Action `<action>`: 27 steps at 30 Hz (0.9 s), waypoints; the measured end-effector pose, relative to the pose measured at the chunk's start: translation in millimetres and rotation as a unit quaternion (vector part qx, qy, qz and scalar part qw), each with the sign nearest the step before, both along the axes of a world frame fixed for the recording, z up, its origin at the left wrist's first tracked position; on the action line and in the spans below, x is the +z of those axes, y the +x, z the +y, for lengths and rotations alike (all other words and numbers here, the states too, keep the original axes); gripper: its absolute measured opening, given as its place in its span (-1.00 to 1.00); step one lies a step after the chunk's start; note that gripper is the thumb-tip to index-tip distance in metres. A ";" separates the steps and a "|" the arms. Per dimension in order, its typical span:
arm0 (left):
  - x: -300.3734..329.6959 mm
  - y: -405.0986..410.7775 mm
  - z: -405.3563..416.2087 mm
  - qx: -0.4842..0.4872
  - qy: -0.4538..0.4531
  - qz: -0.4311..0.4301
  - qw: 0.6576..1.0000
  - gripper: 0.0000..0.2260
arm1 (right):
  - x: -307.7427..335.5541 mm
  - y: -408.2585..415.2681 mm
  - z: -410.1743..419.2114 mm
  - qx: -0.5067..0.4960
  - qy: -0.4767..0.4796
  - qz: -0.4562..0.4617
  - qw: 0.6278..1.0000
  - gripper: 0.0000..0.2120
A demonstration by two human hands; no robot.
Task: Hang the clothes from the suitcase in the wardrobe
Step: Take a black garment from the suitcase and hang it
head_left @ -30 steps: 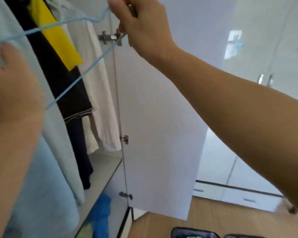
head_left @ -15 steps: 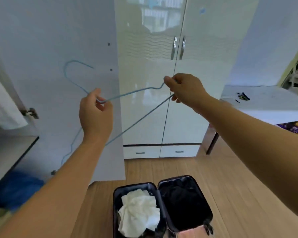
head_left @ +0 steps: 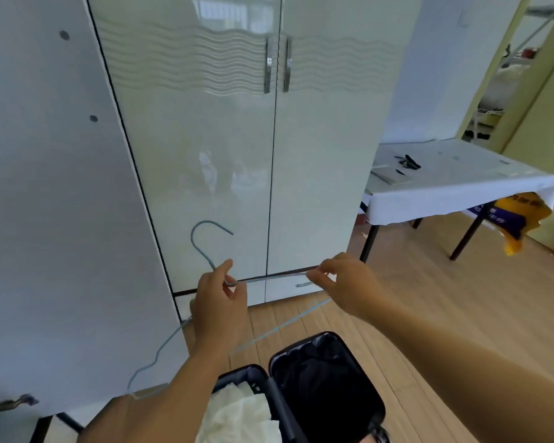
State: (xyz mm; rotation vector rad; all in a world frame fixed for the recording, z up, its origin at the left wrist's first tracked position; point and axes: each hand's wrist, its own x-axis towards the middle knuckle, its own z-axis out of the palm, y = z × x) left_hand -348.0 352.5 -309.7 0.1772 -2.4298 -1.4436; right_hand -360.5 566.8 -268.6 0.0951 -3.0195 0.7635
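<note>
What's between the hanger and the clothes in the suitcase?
Nothing visible. Both the left hand and the right hand hold the blue wire hanger above the open suitcase; the white garment lies uncovered in its left half.

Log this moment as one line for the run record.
left hand: holds blue hanger at neck | right hand: pinches hanger shoulder | hanger: empty | suitcase: open, white garment inside

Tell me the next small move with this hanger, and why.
Probably lower the right hand to the white garment in the open suitcase, keeping the left hand on the blue hanger: the hanger is empty and both hands grip it.
</note>
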 end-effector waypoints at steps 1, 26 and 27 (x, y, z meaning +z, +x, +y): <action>-13.7 -4.9 6.9 -0.005 -0.003 -0.011 1.000 -0.63 | -18.4 -3.4 6.8 0.002 0.007 0.003 1.000 -0.66; -614.8 -27.0 88.7 0.074 -0.314 -0.271 0.907 -0.62 | -682.6 -22.4 65.0 0.051 -0.012 -0.153 0.987 -0.73; -622.7 -26.8 86.7 0.069 -0.326 -0.283 0.899 -0.61 | -692.5 -20.4 63.9 0.063 0.010 -0.163 0.985 -0.68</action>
